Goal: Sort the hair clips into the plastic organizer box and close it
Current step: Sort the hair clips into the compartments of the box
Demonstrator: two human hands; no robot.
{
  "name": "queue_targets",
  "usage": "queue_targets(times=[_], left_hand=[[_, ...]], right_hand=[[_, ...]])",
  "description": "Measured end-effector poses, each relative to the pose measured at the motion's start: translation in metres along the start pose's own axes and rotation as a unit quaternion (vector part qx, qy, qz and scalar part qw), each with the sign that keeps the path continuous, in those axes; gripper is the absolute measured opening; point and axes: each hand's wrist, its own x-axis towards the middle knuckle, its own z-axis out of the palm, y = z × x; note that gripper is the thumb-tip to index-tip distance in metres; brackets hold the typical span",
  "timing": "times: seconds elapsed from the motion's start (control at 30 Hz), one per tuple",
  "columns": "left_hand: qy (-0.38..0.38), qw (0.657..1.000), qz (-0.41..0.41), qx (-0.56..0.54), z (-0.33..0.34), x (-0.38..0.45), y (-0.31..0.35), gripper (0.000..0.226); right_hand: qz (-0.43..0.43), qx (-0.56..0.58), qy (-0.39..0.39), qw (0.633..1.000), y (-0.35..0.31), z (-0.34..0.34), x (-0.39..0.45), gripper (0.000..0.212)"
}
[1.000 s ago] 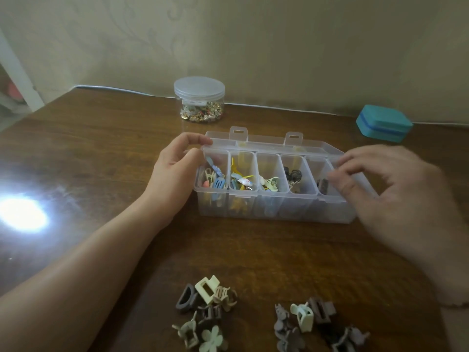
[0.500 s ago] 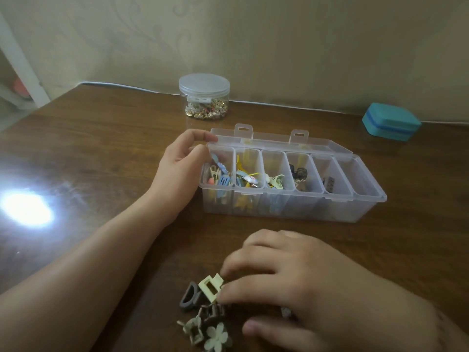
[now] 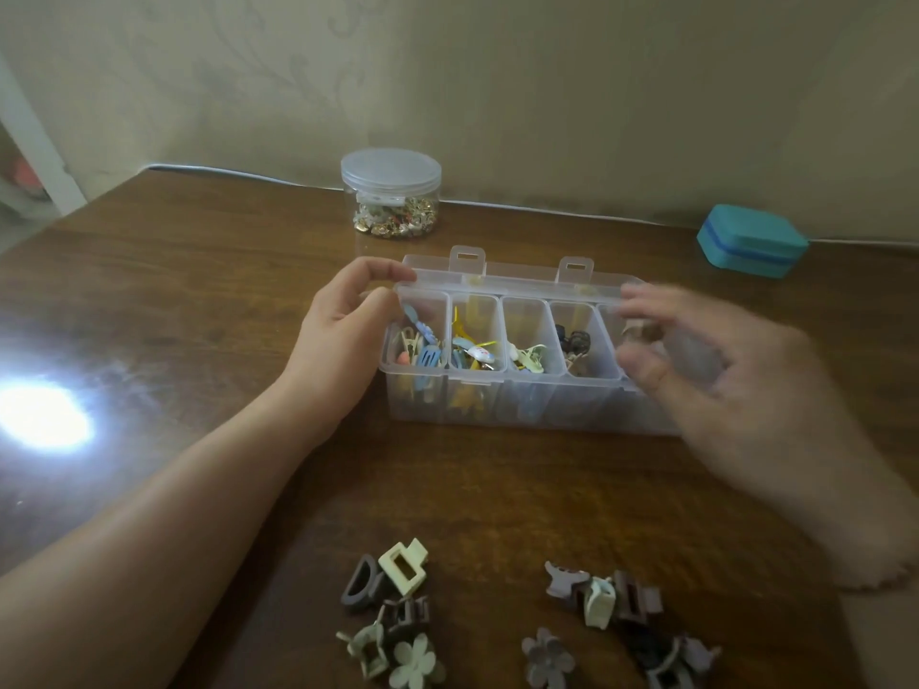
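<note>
My right hand (image 3: 706, 370) has carried a clip (image 3: 639, 330) up from the pile, pinched (blurred), over the box (image 3: 497, 405); left hand (image 3: 343, 340) grips its corner.

Two bare forearms, no sleeves in view; left hand (image 3: 343, 335) sharp and unadorned, short fingers (image 3: 385, 268) with no rings or polish discernible; right hand (image 3: 721, 385) smeared by motion blur, detail of its fingers (image 3: 646, 295) impossible to tell.
</note>
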Motion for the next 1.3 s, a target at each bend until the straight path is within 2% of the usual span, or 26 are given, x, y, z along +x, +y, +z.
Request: queue_targets(times=[0.07, 0.1, 0.2, 0.27, 0.3, 0.37, 0.47, 0.5, 0.57, 0.73, 0.83, 0.87, 0.93, 1.0, 1.03, 1.1, 1.17, 1.3], left_hand=[[0.002, 1.000, -0.001, -0.001, 0.000, 0.000, 0.001, 0.029], [0.003, 1.000, -0.001, 0.000, 0.001, 0.000, 0.001, 0.030], [0.004, 1.000, 0.001, 0.005, 0.001, -0.001, 0.003, 0.028], [0.002, 1.000, 0.002, 0.007, 0.000, -0.001, 0.002, 0.028], [0.000, 1.000, 0.002, 0.007, 0.000, -0.001, 0.002, 0.029], [0.001, 1.000, 0.001, 0.006, 0.000, -0.001, 0.001, 0.028], [0.003, 1.000, 0.003, 0.008, -0.001, -0.001, 0.002, 0.029], [0.002, 1.000, 0.006, 0.011, 0.000, -0.001, 0.002, 0.029], [0.003, 1.000, 0.010, 0.014, 0.001, -0.001, 0.003, 0.028], [0.006, 1.000, 0.004, 0.018, 0.001, -0.002, 0.004, 0.028], [0.010, 1.000, -0.001, 0.020, 0.000, -0.001, 0.003, 0.029], [0.009, 1.000, -0.003, 0.020, 0.000, -0.002, 0.004, 0.030], [0.009, 1.000, -0.005, 0.019, 0.001, -0.002, 0.005, 0.031], [0.007, 1.000, -0.003, 0.019, 0.001, -0.002, 0.005, 0.030], [0.006, 1.000, -0.001, 0.020, 0.001, -0.002, 0.005, 0.030], [0.006, 1.000, 0.001, 0.017, 0.001, -0.002, 0.005, 0.029], [0.006, 1.000, 0.000, 0.015, 0.001, -0.002, 0.004, 0.030], [0.007, 1.000, 0.003, 0.013, 0.001, -0.002, 0.002, 0.028]], right_hand=[[0.043, -0.052, -0.074, 0.995, 0.006, 0.002, -0.001, 0.064], [0.048, -0.053, -0.071, 0.995, 0.008, 0.002, -0.001, 0.066], [0.002, -0.003, 0.030, 1.000, 0.003, -0.007, -0.002, 0.045], [-0.058, -0.001, 0.044, 0.997, -0.003, -0.013, -0.005, 0.030], [-0.090, 0.006, 0.012, 0.996, -0.005, -0.015, -0.007, 0.026], [-0.143, 0.025, -0.108, 0.984, -0.011, -0.015, -0.013, 0.020], [-0.167, -0.022, -0.294, 0.941, -0.017, -0.008, -0.017, 0.033], [-0.168, -0.044, -0.331, 0.927, -0.019, -0.006, -0.017, 0.038], [-0.190, -0.068, -0.345, 0.917, -0.024, -0.002, -0.020, 0.038], [-0.251, -0.082, -0.305, 0.915, -0.027, 0.016, -0.021, 0.017], [-0.219, -0.028, -0.231, 0.948, -0.022, 0.007, -0.016, 0.015], [-0.193, 0.013, -0.180, 0.964, -0.018, 0.002, -0.014, 0.016], [-0.148, 0.055, -0.030, 0.987, -0.011, -0.006, -0.011, 0.017], [-0.080, 0.039, 0.100, 0.991, -0.004, -0.009, -0.007, 0.016], [-0.039, 0.024, 0.129, 0.991, 0.001, -0.007, -0.004, 0.016], [0.013, -0.024, 0.089, 0.996, 0.010, 0.002, 0.000, 0.024], [0.021, -0.053, 0.037, 0.998, 0.017, 0.009, 0.003, 0.037], [-0.016, 0.006, 0.107, 0.994, 0.012, -0.005, 0.000, 0.021]])
